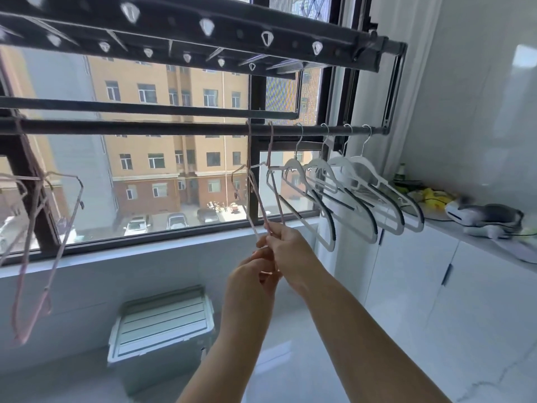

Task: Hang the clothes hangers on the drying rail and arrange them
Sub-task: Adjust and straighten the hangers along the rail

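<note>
Window (145,175) fills the back wall; buildings and parked cars outside. Overhead rack (203,30) has a row of holes with nothing hung in them. Below it the rail (174,130) spans the window, the working bar, low enough to reach. Cabinet (436,271) runs along the right wall with clutter on top. Lidded bin (162,324) sits on the floor under the sill.

Four white hangers (348,181) are hooked at the rail's right end, evenly spaced and slanting alike; they look already arranged. Just left of them is the pink pair (261,199): both hooks are over the rail, frames drawn off plumb toward the camera by the hands. The left bunch (43,228), more pink hangers, dangles tangled at far left; what it hangs from, cannot tell.

Right hand (287,245): fingertips pinched on the pair's lower corner, probably to steady or part the two frames. Left hand (252,274), just below: fingers curled round what seems a thin pink bar of the same pair, though it is blurred.

Judgement: pair hung, spacing in hand; left bunch not yet sorted.
</note>
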A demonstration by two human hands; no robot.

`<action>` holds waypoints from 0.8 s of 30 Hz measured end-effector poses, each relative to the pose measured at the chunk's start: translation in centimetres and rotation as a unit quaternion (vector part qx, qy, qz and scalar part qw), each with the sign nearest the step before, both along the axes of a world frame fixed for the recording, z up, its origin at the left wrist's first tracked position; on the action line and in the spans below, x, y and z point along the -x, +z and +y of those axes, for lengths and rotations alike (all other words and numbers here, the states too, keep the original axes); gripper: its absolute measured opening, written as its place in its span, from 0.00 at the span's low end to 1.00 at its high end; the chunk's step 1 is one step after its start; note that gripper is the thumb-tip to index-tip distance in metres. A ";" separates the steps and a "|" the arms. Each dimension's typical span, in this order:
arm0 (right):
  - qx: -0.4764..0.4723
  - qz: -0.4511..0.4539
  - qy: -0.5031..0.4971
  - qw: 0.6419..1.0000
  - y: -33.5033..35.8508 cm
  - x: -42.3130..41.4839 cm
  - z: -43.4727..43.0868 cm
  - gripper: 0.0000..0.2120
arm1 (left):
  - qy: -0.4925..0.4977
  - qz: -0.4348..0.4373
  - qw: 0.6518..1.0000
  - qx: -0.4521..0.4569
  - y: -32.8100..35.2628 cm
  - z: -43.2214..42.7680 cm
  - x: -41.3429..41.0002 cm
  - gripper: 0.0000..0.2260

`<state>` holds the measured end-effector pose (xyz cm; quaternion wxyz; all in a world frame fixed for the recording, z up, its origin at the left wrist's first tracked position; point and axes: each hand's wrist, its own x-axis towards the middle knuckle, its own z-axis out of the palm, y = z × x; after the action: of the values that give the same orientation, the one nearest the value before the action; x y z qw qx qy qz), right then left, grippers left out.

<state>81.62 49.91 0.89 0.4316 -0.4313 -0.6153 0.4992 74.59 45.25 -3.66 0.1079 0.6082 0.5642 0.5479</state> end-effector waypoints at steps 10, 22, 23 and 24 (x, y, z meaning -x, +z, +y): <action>-0.016 -0.035 -0.016 0.999 -0.2 0.3 -1.2 0.18 | 0.019 0.026 0.999 0.021 -1.1 -1.1 0.7 0.08; -0.300 -0.259 -0.001 0.918 1.3 6.2 -8.2 0.27 | 0.280 0.011 0.957 -0.072 3.9 -9.9 14.7 0.16; -0.295 -0.249 0.045 0.921 0.8 8.4 -8.9 0.26 | 0.314 0.011 0.947 -0.072 3.7 -11.0 16.3 0.16; -0.288 -0.242 0.083 0.923 0.4 10.1 -9.3 0.26 | 0.338 0.015 0.939 -0.069 3.4 -11.7 17.4 0.17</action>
<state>71.48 40.57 1.26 0.3322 -0.3432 -0.8519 0.2149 57.20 33.59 -0.23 -0.1344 0.3959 0.6988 0.5803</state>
